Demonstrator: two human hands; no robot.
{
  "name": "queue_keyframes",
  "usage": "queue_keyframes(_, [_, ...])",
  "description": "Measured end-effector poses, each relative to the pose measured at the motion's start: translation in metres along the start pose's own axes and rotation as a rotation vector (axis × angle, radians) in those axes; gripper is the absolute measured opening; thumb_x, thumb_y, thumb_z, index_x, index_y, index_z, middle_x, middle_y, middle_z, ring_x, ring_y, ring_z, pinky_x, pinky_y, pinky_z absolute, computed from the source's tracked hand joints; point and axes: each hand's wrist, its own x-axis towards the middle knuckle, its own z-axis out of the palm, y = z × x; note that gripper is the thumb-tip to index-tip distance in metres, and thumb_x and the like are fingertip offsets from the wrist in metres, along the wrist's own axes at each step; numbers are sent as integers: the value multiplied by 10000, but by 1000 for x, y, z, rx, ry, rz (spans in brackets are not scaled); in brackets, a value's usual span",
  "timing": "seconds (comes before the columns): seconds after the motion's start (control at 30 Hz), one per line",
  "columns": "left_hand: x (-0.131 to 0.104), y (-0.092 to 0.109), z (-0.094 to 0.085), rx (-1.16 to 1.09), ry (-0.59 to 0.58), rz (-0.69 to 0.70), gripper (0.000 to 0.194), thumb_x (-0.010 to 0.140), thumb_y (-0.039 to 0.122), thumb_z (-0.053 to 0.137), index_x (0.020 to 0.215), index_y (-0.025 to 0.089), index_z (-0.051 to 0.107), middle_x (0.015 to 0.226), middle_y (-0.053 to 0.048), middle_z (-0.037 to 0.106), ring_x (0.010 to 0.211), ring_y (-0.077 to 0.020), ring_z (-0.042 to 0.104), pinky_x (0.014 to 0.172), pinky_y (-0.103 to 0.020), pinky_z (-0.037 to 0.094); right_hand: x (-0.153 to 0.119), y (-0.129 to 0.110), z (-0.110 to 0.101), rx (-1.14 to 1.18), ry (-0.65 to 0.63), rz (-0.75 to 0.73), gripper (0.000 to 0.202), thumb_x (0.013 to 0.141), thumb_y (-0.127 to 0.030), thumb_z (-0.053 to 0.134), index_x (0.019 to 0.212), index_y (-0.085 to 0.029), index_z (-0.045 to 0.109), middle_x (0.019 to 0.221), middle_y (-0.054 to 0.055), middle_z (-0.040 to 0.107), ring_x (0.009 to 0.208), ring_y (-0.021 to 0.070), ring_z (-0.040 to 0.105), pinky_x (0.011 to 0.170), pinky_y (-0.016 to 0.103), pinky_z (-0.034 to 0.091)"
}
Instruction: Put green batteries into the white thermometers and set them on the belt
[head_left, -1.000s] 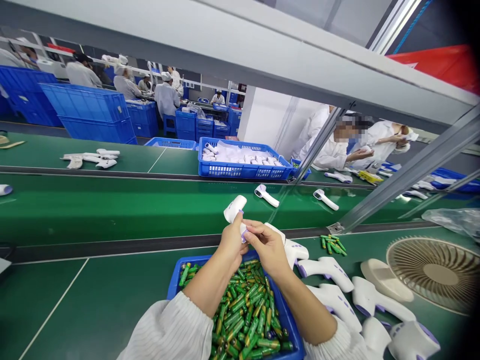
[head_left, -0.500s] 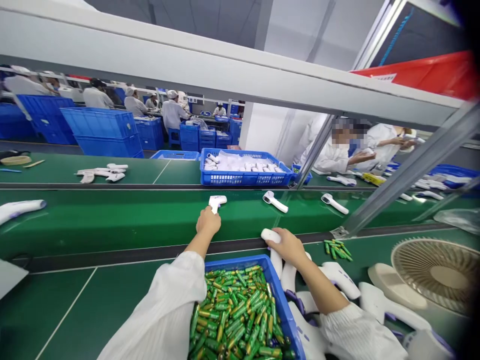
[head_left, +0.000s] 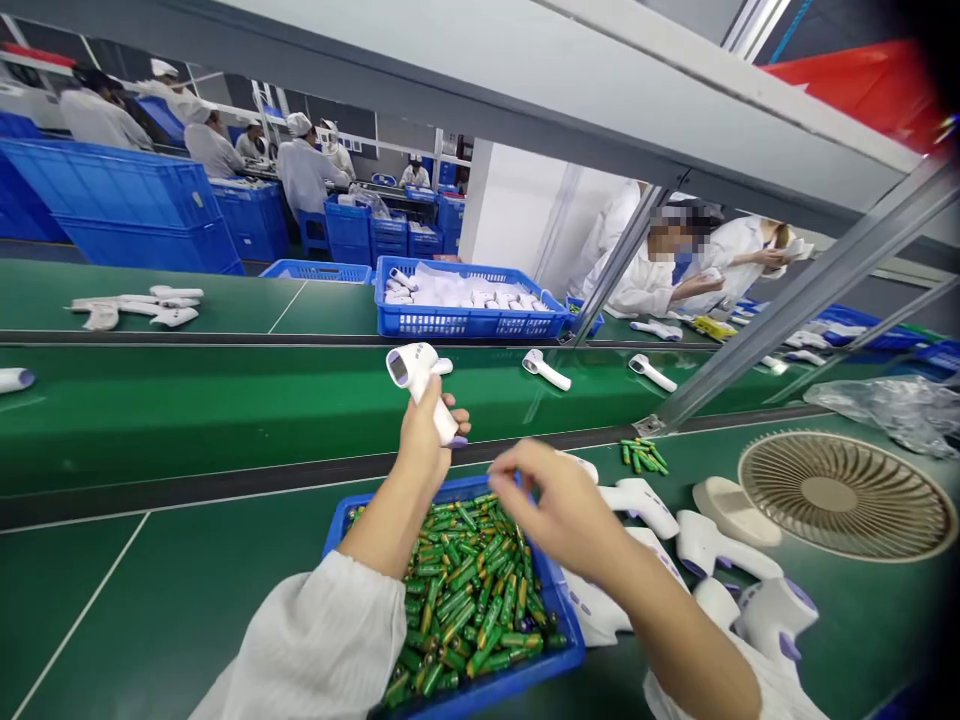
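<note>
A white thermometer gun (head_left: 421, 380) with a small dark screen is held by its handle in my left hand (head_left: 427, 430), above the green belt's near edge. My right hand (head_left: 559, 500) hovers over the right rim of a blue bin (head_left: 566, 610) of green batteries (head_left: 457, 590). Its fingers are curled and blurred by motion, and whether anything is between them does not show. Several more white thermometer guns (head_left: 637, 503) lie in a pile to the right of the bin, partly behind my right forearm.
A fan (head_left: 847, 495) and a small group of batteries (head_left: 643, 456) are at the right. More guns (head_left: 546, 370) lie on the belt (head_left: 225, 410). Beyond it stands a blue tray (head_left: 472, 318). A slanting metal post (head_left: 780, 310) rises at the right; people in white work behind.
My left hand has drawn back from the belt and raised a gun. My right hand has left the gun it touched and moved over the bin's edge. The view has shifted.
</note>
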Motion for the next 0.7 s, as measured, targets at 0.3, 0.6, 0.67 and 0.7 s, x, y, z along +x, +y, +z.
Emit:
queue_keyframes(0.3, [9, 1, -13, 69, 21, -134, 366, 916, 475, 500, 1085, 158, 568, 763, -47, 633, 623, -188, 667, 396, -219, 428, -21, 19, 42, -394, -427, -97, 59, 858, -203, 622, 811, -181, 650, 848, 49, 671, 826, 212, 599, 726, 320, 411])
queue_keyframes(0.6, [2, -3, -12, 119, -36, -24, 444, 864, 547, 521, 861, 111, 604, 528, -40, 578, 400, -85, 441, 412, -183, 308, -3, 19, 39, 227, 165, 213, 263, 929, -417, 510, 795, -207, 594, 731, 7, 570, 658, 156, 526, 621, 271, 398])
queue_keyframes(0.67, [0, -7, -11, 134, -42, -20, 460, 855, 565, 525, 864, 112, 608, 533, -45, 584, 412, -89, 449, 421, -185, 314, 5, 20, 51, 277, 192, 243, 276, 913, -432, 532, 774, -202, 597, 709, -2, 564, 634, 147, 514, 616, 265, 398])
queue_keyframes(0.7, [-2, -9, -10, 147, -42, -24, 467, 850, 571, 530, 865, 112, 609, 536, -49, 586, 416, -93, 455, 422, -187, 316, 8, 20, 56, 303, 204, 262, 284, 905, -440, 544, 765, -200, 599, 698, -7, 563, 618, 141, 504, 607, 261, 394])
